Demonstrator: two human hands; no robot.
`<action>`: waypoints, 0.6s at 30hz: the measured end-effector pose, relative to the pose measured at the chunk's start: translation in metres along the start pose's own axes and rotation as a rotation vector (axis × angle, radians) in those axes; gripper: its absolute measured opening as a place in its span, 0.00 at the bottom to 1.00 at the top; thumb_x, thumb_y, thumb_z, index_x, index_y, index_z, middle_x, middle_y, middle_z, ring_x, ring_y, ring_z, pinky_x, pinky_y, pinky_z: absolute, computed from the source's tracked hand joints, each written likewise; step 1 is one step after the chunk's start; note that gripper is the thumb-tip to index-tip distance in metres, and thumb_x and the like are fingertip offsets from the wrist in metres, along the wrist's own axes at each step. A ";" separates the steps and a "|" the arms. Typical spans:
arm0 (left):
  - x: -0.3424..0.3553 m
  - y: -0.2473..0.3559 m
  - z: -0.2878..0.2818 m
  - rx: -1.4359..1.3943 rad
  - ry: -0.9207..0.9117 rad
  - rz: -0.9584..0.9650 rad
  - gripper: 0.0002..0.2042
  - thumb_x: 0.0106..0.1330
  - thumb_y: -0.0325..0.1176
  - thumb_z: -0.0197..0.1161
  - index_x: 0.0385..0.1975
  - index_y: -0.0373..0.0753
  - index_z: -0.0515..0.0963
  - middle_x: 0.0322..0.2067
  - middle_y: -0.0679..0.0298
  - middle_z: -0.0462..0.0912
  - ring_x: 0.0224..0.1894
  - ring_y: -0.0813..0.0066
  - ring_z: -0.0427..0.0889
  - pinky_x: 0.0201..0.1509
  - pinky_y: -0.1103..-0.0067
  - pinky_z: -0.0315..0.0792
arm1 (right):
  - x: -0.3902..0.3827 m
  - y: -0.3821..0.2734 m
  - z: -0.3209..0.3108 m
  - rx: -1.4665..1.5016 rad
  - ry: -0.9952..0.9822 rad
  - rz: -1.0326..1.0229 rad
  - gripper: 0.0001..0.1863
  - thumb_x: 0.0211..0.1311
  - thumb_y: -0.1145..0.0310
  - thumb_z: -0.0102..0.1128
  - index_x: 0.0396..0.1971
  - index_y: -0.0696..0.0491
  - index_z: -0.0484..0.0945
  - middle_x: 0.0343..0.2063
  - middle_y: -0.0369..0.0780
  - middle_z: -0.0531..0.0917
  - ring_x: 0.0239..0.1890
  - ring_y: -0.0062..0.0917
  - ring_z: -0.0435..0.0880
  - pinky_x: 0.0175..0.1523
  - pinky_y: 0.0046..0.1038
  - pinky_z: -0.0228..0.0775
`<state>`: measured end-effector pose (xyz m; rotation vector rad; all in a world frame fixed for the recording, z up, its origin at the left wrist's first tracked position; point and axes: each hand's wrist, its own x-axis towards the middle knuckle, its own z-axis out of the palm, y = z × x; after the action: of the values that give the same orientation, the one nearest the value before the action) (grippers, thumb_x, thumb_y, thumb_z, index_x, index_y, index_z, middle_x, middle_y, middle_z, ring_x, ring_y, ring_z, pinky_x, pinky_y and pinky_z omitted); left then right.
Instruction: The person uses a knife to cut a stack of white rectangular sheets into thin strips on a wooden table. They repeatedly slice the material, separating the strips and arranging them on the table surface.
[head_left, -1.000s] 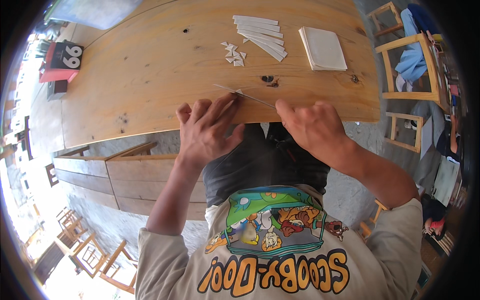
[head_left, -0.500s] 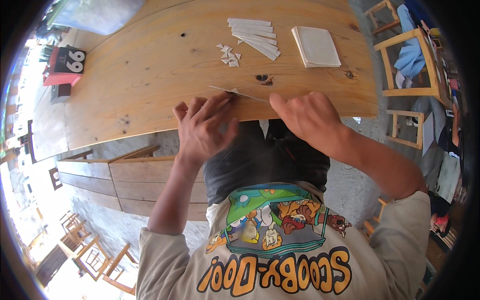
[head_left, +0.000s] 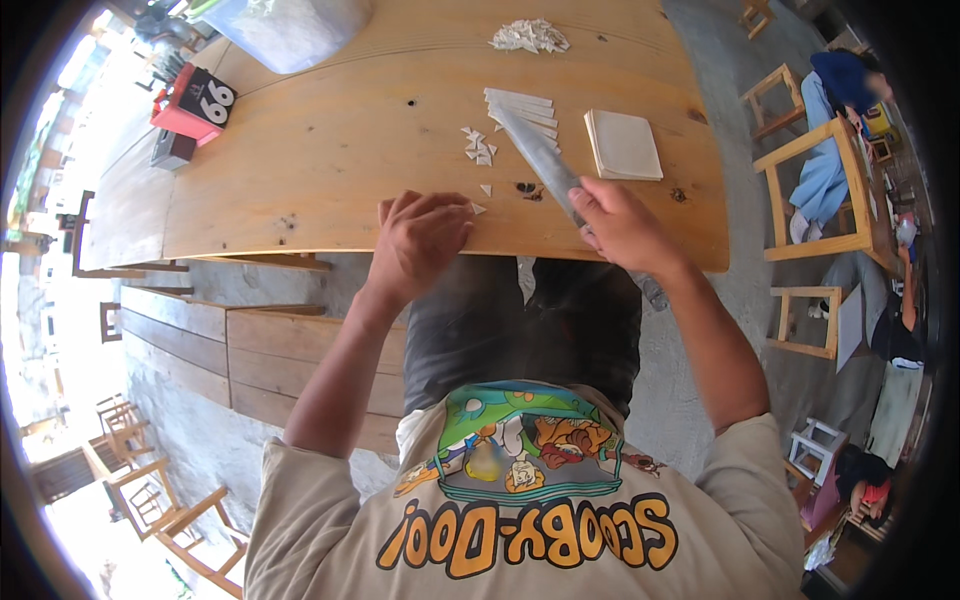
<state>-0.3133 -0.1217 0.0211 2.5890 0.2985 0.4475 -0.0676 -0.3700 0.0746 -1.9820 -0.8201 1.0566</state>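
Note:
My right hand (head_left: pixel 625 228) is closed round the handle of a knife (head_left: pixel 541 155). Its broad grey blade points up and left, and its tip covers part of a fan of white strips (head_left: pixel 535 112). At the table's near edge is my left hand (head_left: pixel 422 235), its fingers bent and held together. A small white triangle (head_left: pixel 478 209) shows right at those fingertips; whether they pinch anything is hidden. Another white triangle (head_left: pixel 486 189) lies just beyond, and several cut pieces (head_left: pixel 479 147) are scattered left of the strips. Right of the blade lies a stack of white square sheets (head_left: pixel 625 147).
A heap of white scraps (head_left: pixel 530 36) sits farther back on the wooden table (head_left: pixel 330 150). A translucent tub (head_left: pixel 290 35) stands at the far left, near a red and black holder (head_left: pixel 195 105). Wooden stools (head_left: pixel 810 190) and people are off to the right.
The knife has risen from the near table edge and swung to point away from me. My left hand's fingers have drawn together. My view has shifted, showing more of the table's far side.

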 end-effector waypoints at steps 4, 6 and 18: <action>0.023 -0.006 -0.001 0.173 -0.067 -0.034 0.47 0.74 0.62 0.79 0.91 0.59 0.69 0.91 0.55 0.66 0.87 0.45 0.67 0.92 0.52 0.57 | -0.007 0.021 -0.031 0.544 0.062 -0.083 0.18 0.98 0.51 0.55 0.54 0.53 0.78 0.24 0.31 0.73 0.23 0.16 0.72 0.26 0.24 0.67; 0.045 -0.014 -0.001 0.255 -0.153 0.000 0.59 0.71 0.73 0.77 0.98 0.61 0.55 0.97 0.52 0.52 0.96 0.41 0.52 0.97 0.50 0.48 | -0.003 0.038 -0.046 0.607 -0.004 -0.067 0.20 0.98 0.49 0.55 0.52 0.52 0.79 0.22 0.31 0.72 0.20 0.16 0.69 0.26 0.24 0.63; 0.188 -0.065 0.024 0.317 -0.164 -0.202 0.70 0.57 0.85 0.77 0.98 0.62 0.52 0.98 0.54 0.48 0.99 0.46 0.43 1.00 0.49 0.42 | 0.006 0.096 -0.055 0.971 0.117 -0.259 0.21 0.98 0.43 0.53 0.48 0.45 0.79 0.16 0.30 0.69 0.11 0.19 0.60 0.35 0.32 0.71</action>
<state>-0.1395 -0.0226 0.0171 2.8400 0.6096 0.1210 0.0011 -0.4330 0.0146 -1.0666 -0.3561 0.9171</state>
